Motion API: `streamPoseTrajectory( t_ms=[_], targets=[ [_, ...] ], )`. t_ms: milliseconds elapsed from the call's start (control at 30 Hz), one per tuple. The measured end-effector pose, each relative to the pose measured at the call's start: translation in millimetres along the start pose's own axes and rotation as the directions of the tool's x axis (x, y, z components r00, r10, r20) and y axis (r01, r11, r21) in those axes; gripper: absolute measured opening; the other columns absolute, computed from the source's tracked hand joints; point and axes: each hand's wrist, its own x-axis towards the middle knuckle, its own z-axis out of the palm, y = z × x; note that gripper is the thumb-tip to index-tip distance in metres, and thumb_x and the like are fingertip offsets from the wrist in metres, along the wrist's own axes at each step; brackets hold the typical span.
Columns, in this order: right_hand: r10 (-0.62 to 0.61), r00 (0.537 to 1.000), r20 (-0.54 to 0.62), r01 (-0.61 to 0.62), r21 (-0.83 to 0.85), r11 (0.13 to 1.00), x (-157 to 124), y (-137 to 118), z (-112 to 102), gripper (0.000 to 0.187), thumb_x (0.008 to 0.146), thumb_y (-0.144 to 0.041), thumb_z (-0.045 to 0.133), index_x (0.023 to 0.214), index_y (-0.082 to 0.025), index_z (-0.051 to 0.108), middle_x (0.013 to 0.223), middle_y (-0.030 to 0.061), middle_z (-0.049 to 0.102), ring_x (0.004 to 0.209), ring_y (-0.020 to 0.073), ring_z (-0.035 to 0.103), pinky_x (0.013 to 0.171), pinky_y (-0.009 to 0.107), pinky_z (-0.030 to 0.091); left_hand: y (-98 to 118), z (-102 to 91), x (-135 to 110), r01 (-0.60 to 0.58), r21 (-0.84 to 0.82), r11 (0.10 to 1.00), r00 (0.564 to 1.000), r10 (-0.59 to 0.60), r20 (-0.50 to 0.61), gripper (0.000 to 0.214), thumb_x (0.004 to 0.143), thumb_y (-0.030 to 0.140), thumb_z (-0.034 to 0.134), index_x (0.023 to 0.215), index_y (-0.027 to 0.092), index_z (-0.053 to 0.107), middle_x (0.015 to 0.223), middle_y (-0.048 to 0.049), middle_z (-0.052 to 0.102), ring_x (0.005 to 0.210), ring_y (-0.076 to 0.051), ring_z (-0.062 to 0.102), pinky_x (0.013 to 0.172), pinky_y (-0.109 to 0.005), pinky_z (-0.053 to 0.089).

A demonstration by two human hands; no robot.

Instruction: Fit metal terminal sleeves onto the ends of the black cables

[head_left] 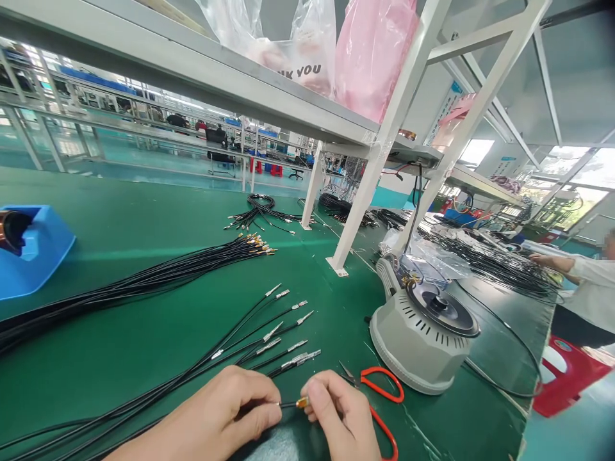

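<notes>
My left hand [235,403] pinches a black cable [289,404] close to its end, low in the middle of the view. Fingers of my right hand [342,413] close on the gold-coloured connector [302,403] at that cable's tip. Just beyond my left hand, several black cables [192,378] fan out, their ends covered in silvery wrapping [295,360]. Red-handled scissors [384,382] lie beside my right hand, partly hidden by it. Farther back on the green mat is a thick bundle of black cables [144,276] with gold-coloured connectors [257,242].
A grey round tape dispenser [418,339] stands right of the scissors. At the left edge sits a blue tape holder [45,246]. White shelf posts [362,205] rise from the table. Coiled cables [262,206] lie behind. A person's arm [557,262] reaches in at far right.
</notes>
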Motion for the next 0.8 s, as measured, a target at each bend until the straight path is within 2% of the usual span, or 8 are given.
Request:
streamPoseTrajectory(
  t_ms=[167,267,367,533,800],
  targets=[
    [-0.069,0.997,0.027,0.07,-0.039,0.997,-1,-1,-5,0.036,0.086,-0.045,0.059,0.063,-0.019,0.067,0.057,0.0004,0.059,0.054,0.0139,0.053,0.054,0.023,0.036,-3,4.5,1,0.013,-0.024,1.0,1.0,-0.013,0.013,0.025,0.093,0.041,0.054,0.09,0.026,0.073,0.088,0.0019,0.072,0.084,-0.018,0.063,0.077,-0.021,0.047],
    [-0.054,0.997,0.053,0.053,0.019,0.998,0,0,-9,0.029,0.086,-0.04,0.059,0.073,-0.019,0.072,0.06,0.0015,0.065,0.053,0.0139,0.059,0.055,0.022,0.042,-2,3.6,2,0.025,-0.032,0.999,1.0,-0.025,0.014,0.027,0.095,0.041,0.052,0.088,0.025,0.072,0.088,0.0022,0.071,0.084,-0.017,0.063,0.076,-0.021,0.047],
    [-0.015,0.997,0.077,0.006,0.11,0.994,0,2,-12,0.033,0.086,-0.048,0.06,0.082,-0.018,0.075,0.063,0.0039,0.07,0.056,0.0163,0.066,0.057,0.023,0.049,0,0.6,2,0.049,-0.041,0.998,0.999,-0.048,0.025,0.028,0.095,0.041,0.05,0.09,0.025,0.072,0.089,0.0023,0.071,0.084,-0.017,0.063,0.076,-0.021,0.047],
    [0.02,0.997,0.081,-0.036,0.203,0.979,0,1,-13,0.047,0.081,-0.063,0.063,0.083,-0.018,0.076,0.065,0.006,0.072,0.059,0.0169,0.067,0.059,0.024,0.052,-4,-1.4,1,0.061,-0.064,0.996,0.997,-0.058,0.049,0.028,0.097,0.041,0.048,0.095,0.026,0.072,0.093,0.0023,0.07,0.088,-0.018,0.063,0.079,-0.022,0.046],
    [0.045,0.992,0.115,-0.073,0.253,0.965,-2,2,-10,0.054,0.075,-0.069,0.066,0.083,-0.017,0.076,0.062,0.0062,0.072,0.056,0.017,0.067,0.055,0.025,0.051,11,8.6,6,0.028,-0.081,0.996,0.998,-0.023,0.061,0.032,0.098,0.035,0.046,0.081,0.021,0.069,0.082,0.0027,0.068,0.081,-0.014,0.061,0.073,-0.02,0.042]
  ],
)
